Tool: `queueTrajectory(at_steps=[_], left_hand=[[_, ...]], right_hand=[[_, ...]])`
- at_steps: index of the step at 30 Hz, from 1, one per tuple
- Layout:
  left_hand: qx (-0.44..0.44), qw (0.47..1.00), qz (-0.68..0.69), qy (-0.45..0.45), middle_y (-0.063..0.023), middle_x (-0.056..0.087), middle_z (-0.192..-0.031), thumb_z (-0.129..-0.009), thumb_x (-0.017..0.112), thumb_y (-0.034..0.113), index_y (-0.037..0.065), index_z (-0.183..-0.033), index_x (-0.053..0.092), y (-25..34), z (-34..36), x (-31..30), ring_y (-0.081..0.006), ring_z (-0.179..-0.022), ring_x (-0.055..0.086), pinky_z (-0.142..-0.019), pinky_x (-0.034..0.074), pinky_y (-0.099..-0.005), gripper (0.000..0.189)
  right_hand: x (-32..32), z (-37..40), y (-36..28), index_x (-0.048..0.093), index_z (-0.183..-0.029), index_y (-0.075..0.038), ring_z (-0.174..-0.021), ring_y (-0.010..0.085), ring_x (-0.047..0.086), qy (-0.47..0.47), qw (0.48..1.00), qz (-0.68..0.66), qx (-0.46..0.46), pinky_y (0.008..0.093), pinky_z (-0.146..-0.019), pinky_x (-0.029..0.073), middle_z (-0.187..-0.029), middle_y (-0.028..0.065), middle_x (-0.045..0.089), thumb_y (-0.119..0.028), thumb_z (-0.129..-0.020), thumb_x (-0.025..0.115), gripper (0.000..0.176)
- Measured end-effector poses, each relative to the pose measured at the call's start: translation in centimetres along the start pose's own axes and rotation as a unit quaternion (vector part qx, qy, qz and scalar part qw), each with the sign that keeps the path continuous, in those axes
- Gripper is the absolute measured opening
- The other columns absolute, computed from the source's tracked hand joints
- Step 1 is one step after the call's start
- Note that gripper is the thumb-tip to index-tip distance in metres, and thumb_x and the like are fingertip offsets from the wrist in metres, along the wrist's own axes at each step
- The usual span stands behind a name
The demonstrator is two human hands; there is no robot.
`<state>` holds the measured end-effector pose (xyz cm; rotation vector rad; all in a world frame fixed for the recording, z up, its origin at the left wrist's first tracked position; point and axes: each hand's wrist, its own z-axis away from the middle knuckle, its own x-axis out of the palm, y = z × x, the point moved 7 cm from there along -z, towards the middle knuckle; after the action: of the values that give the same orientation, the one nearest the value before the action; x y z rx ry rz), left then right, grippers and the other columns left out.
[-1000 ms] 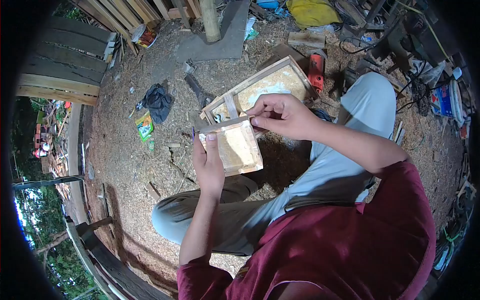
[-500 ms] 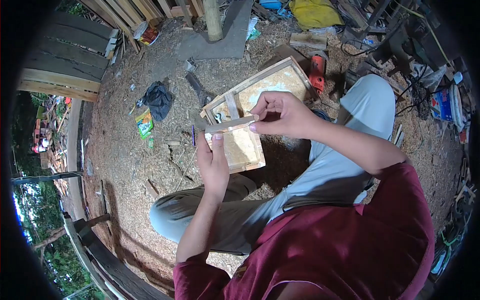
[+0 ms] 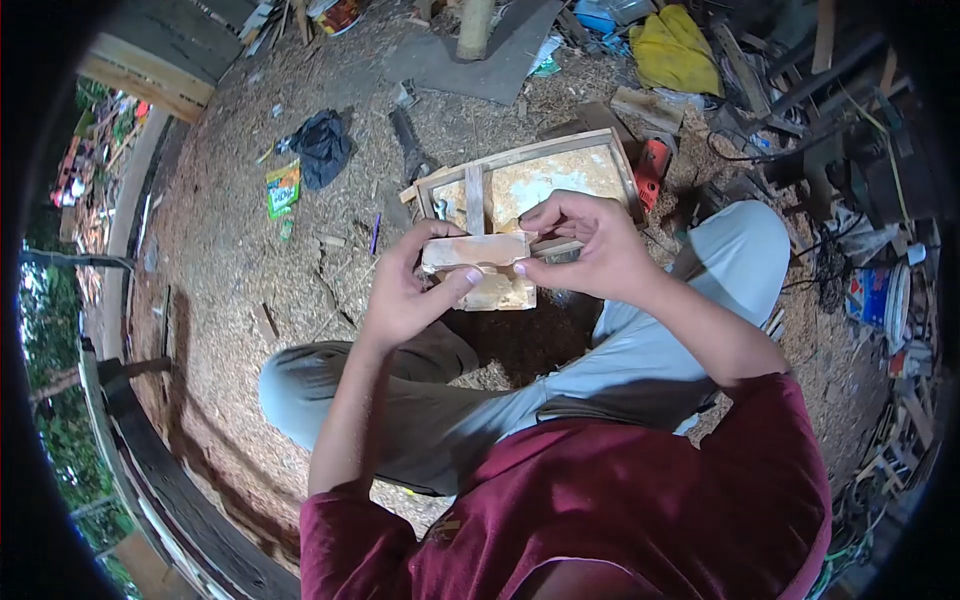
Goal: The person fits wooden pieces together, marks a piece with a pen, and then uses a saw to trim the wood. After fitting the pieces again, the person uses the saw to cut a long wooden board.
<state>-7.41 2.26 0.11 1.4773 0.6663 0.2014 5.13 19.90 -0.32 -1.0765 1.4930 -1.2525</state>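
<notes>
A small wooden block (image 3: 476, 251) is held level between my two hands, with its broad pale face turned up toward me. My left hand (image 3: 408, 290) grips its left end, thumb along the lower edge and fingers behind. At the right end, the thumb and index finger of my right hand (image 3: 592, 248) pinch the block, while the other fingers are curled. Below and behind it lies a shallow wooden frame with a panel (image 3: 545, 182), partly hidden by the block and my hands. A small metal wrench (image 3: 441, 208) rests in the frame's left part.
A red power tool (image 3: 652, 172) lies by the frame's right corner. To the left are a black plastic bag (image 3: 322, 150), a yellow-green packet (image 3: 283, 190) and a purple pen (image 3: 375, 233) on the shavings-covered ground. A yellow sack (image 3: 675, 52) and a wooden post (image 3: 474, 30) are farther back.
The block has been turned from its narrow edge to its broad face. My left hand has moved up around its left end. The whole view has shifted slightly.
</notes>
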Motion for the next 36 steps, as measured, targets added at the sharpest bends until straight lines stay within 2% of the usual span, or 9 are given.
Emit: queueTrajectory(at_steps=[2,6,9,12,15,18,27,33,36], left_hand=[[0.03,0.998,-0.052,-0.023,-0.0123,0.071,-0.109,-0.075,0.089,0.023,-0.001,-0.114,0.067,1.1,-0.3,-0.3,-0.0198,-0.102,0.069,-0.092,0.053,-0.0339,0.051],[0.094,0.979,-0.165,-0.077,-0.0157,0.072,-0.11,-0.076,0.089,0.027,0.001,-0.114,0.068,3.1,-0.3,0.3,-0.0278,-0.102,0.073,-0.088,0.055,-0.0371,0.051],[-0.061,0.987,-0.096,-0.115,-0.0116,0.07,-0.112,-0.08,0.085,0.017,-0.001,-0.119,0.066,1.1,0.4,1.7,-0.0174,-0.107,0.066,-0.093,0.052,-0.0333,0.046],[-0.002,0.99,-0.075,-0.117,-0.0103,0.069,-0.107,-0.085,0.082,0.017,-0.002,-0.114,0.067,1.2,0.5,2.2,-0.0144,-0.103,0.065,-0.088,0.052,-0.0309,0.038],[-0.037,0.984,-0.052,-0.169,-0.0075,0.068,-0.099,-0.088,0.08,0.017,-0.002,-0.112,0.066,0.2,0.7,2.9,-0.0104,-0.097,0.061,-0.084,0.051,-0.0299,0.034],[0.005,0.99,-0.007,-0.138,-0.0085,0.07,-0.083,-0.088,0.082,0.03,0.0,-0.101,0.07,-0.1,0.9,3.5,-0.0115,-0.077,0.064,-0.07,0.053,-0.0311,0.035],[-0.074,0.988,0.048,-0.126,-0.0017,0.067,-0.077,-0.091,0.08,0.036,0.0,-0.093,0.071,-4.2,2.1,4.7,-0.0068,-0.073,0.059,-0.064,0.049,-0.0281,0.038],[-0.127,0.985,0.043,-0.109,-0.0025,0.069,-0.078,-0.089,0.081,0.044,0.0,-0.097,0.074,-5.4,2.8,5.4,-0.008,-0.073,0.062,-0.065,0.05,-0.0285,0.045],[-0.156,0.982,0.032,-0.1,-0.0034,0.07,-0.079,-0.087,0.081,0.051,0.0,-0.1,0.075,-6.5,3.3,5.7,-0.01,-0.074,0.064,-0.066,0.051,-0.0292,0.053]], right_hand=[[0.2,0.1,-0.4,0.063,-0.103,-0.001,-0.106,0.0148,0.068,-0.014,0.999,0.036,-0.004,0.0311,-0.096,0.054,-0.111,0.0114,0.071,0.0,-0.076,0.088,0.037],[0.8,0.4,-0.8,0.064,-0.103,0.0,-0.107,0.0148,0.067,-0.03,0.996,0.073,-0.032,0.031,-0.096,0.054,-0.112,0.0117,0.071,-0.001,-0.075,0.088,0.036],[1.2,0.5,-0.7,0.064,-0.103,0.001,-0.107,0.0142,0.067,-0.053,0.996,0.065,-0.002,0.0309,-0.096,0.054,-0.111,0.0113,0.071,-0.002,-0.077,0.087,0.035],[1.4,0.5,-0.6,0.064,-0.103,0.001,-0.106,0.0134,0.067,-0.067,0.996,0.056,0.032,0.0306,-0.096,0.054,-0.11,0.0108,0.072,-0.003,-0.078,0.087,0.034],[1.9,0.4,-0.3,0.067,-0.097,0.001,-0.09,0.0086,0.066,-0.062,0.998,0.009,0.019,0.0262,-0.083,0.055,-0.093,0.0047,0.07,-0.008,-0.08,0.086,0.027],[2.4,0.4,0.6,0.067,-0.097,0.001,-0.09,0.0083,0.066,-0.078,0.996,-0.011,0.038,0.0256,-0.083,0.055,-0.094,0.0047,0.07,-0.006,-0.081,0.085,0.025],[3.2,0.1,3.0,0.066,-0.102,-0.002,-0.093,0.0078,0.065,-0.149,0.973,-0.065,0.162,0.0265,-0.087,0.054,-0.1,0.0033,0.07,-0.002,-0.087,0.081,0.021],[3.5,0.0,3.8,0.071,-0.095,0.0,-0.083,0.0075,0.067,-0.141,0.973,-0.033,0.182,0.0234,-0.076,0.055,-0.091,0.0047,0.072,-0.009,-0.088,0.08,0.015],[3.6,0.1,4.7,0.07,-0.1,0.0,-0.091,0.0082,0.066,-0.161,0.96,-0.008,0.228,0.0249,-0.084,0.054,-0.097,0.0038,0.072,-0.007,-0.089,0.079,0.016]])
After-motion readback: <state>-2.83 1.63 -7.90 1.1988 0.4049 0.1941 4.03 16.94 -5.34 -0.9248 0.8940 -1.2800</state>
